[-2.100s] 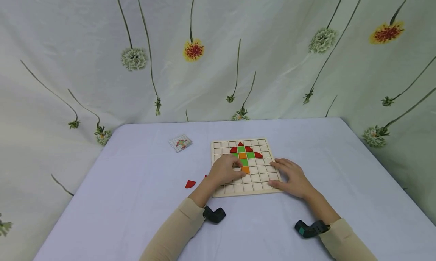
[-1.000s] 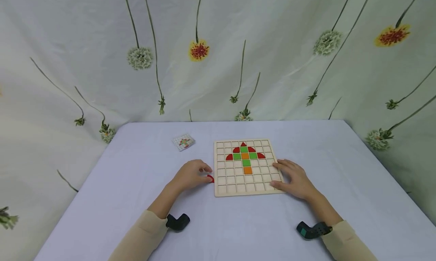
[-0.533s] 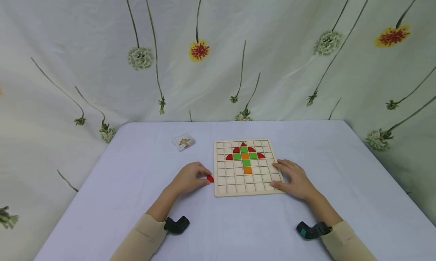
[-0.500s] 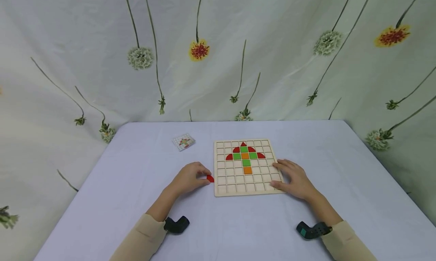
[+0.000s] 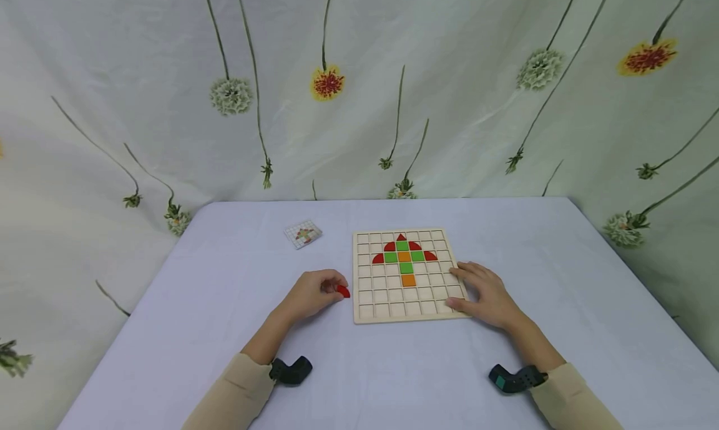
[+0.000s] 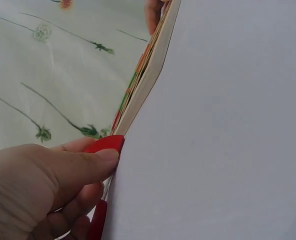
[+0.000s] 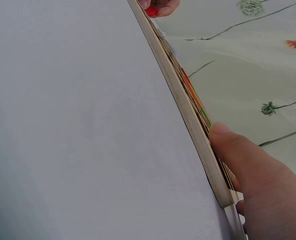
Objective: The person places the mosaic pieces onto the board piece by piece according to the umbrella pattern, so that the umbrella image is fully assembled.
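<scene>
Beside the left edge of a gridded wooden board, my left hand pinches a red quarter-circle tile between thumb and fingers. Seen from the left wrist, the thumb lies over that tile, and a second red piece shows below the fingers. My right hand rests on the board's right edge, its thumb and fingers spread and touching the top. Green, orange and red tiles form an arrow-like figure in the board's cells, with an orange square at the bottom.
A small pattern card with a similar coloured figure lies behind and left of the board. White cloth covers the table, and a flower-printed curtain hangs behind it.
My left hand has gone from over the board to its left side, uncovering a red tile at the figure's left. It has taken hold of the red quarter-circle tile. The right hand stays put.
</scene>
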The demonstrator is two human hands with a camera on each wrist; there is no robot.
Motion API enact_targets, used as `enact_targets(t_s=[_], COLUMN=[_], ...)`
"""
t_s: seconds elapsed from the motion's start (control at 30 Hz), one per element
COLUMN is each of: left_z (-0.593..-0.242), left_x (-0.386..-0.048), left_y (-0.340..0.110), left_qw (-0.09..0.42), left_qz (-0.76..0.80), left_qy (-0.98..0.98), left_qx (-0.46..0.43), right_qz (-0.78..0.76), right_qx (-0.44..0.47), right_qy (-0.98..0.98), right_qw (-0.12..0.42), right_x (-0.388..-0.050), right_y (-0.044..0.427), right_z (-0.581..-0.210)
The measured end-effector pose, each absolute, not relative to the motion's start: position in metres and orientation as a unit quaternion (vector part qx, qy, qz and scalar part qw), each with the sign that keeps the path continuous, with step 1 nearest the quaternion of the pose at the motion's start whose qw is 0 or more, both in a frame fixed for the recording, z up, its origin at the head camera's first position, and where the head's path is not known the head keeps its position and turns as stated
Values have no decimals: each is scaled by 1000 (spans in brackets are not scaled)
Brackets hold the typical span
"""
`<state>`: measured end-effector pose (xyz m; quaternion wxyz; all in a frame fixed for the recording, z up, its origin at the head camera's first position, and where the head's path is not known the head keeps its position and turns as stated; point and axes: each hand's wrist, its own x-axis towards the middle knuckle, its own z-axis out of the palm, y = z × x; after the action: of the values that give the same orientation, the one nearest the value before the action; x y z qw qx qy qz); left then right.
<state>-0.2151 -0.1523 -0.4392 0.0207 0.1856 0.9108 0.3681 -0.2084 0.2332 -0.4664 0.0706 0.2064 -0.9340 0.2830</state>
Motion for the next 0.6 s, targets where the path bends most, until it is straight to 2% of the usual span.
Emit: enact_targets(t_s=[0.33,0.6], left_z=[-440,-428], left_x=[-216,-214], left_y=[-151,-142], left_qw=[-9,12], left_qz=[362,391], left_qy=[918,906], left_qx=[163,158], right_qz=[281,281], right_qx=[208,208], right_qy=[-934,-934], right_qw=[70,69], right_x=[-208,-209], right_y=[235,234], right_z=[-466,-467])
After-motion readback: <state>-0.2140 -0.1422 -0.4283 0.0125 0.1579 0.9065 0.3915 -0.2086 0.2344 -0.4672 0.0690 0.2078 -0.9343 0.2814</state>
